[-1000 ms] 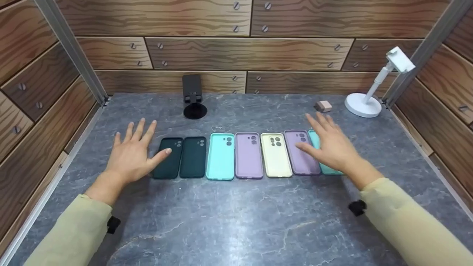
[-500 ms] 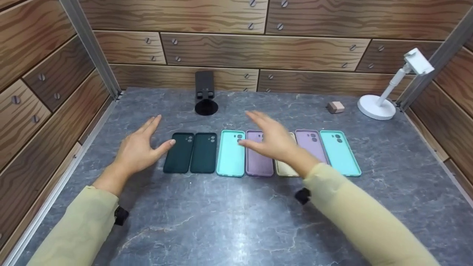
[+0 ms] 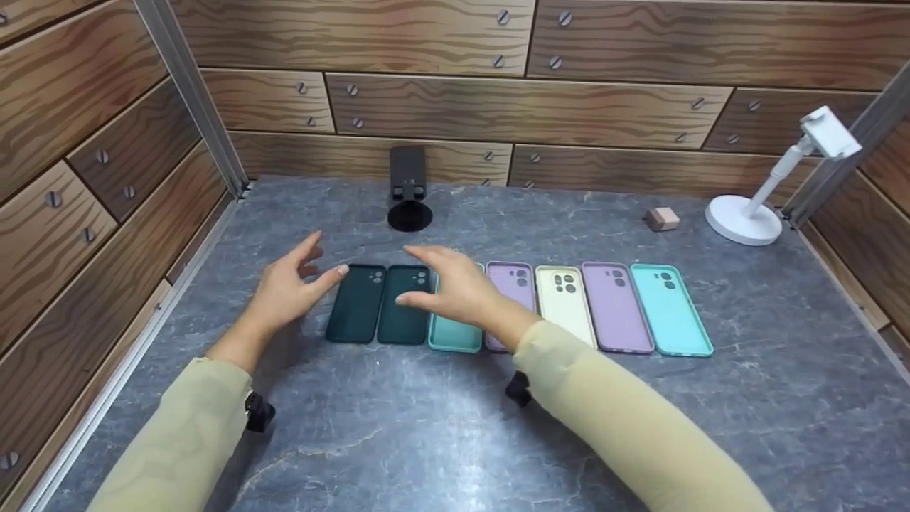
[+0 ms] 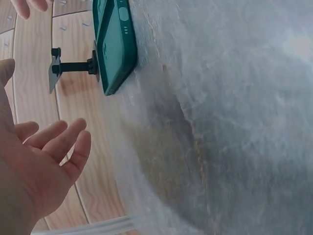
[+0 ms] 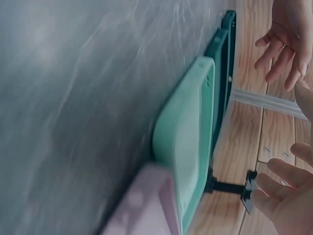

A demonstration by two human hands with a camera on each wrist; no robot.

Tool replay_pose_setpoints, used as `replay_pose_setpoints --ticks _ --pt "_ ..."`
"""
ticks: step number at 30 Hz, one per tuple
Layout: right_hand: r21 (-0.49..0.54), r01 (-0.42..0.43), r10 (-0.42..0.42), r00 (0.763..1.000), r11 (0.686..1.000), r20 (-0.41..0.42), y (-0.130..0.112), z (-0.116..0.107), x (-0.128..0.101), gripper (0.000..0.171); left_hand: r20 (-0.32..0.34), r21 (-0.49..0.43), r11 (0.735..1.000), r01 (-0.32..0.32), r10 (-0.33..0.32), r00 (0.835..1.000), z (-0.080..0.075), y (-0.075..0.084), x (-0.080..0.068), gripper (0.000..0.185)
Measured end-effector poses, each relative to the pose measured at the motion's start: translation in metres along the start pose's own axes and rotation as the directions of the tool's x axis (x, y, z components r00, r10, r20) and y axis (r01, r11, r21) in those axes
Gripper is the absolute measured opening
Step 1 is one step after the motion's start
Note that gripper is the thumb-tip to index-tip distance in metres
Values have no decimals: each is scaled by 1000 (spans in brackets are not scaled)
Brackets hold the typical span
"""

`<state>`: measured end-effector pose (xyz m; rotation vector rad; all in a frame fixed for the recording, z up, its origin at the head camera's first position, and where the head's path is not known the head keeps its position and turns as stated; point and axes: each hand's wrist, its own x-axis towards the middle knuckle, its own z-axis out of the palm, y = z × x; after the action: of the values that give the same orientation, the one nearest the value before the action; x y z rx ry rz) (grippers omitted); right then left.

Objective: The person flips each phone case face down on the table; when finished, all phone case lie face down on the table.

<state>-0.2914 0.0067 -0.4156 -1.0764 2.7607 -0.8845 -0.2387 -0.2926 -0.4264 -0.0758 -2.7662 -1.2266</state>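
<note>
Right hand [image 3: 455,291] slid left since a sec ago, now over the dark cases [image 3: 380,304] w/ fingers spread, empty. Left hand [image 3: 288,291] hovers spread just beside them. All 7 cases sit in a row mid-table [image 3: 441,441], none picked up yet imo.

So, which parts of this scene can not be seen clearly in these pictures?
- Head view: the right hand covers the top of a mint case and part of a purple case.
- Right wrist view: the purple case is blurred and cut by the bottom edge.
- Left wrist view: the left hand is cut by the left edge.
</note>
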Motion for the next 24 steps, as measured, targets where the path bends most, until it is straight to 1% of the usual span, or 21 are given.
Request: replay_pose_setpoints --ticks 5,10,13,16,20,24 --pt "68 -10 7 999 998 42 -6 18 12 81 28 -32 996 80 -80 996 5 -8 4 91" --pt "123 -37 30 998 992 61 -10 31 20 76 58 -68 987 143 -139 989 12 -16 8 90" --pt "150 -68 59 996 986 64 -11 37 25 75 74 -98 983 158 -151 986 15 -19 10 89" --pt "172 -90 79 995 981 65 -11 42 30 73 81 -102 981 165 -157 984 17 -21 12 88" --pt "176 -99 89 994 979 60 -11 47 34 70 78 -92 980 175 -168 983 19 -25 14 87" --pt "186 -105 95 993 977 64 -11 52 37 67 86 -102 978 183 -175 981 21 -27 17 84"
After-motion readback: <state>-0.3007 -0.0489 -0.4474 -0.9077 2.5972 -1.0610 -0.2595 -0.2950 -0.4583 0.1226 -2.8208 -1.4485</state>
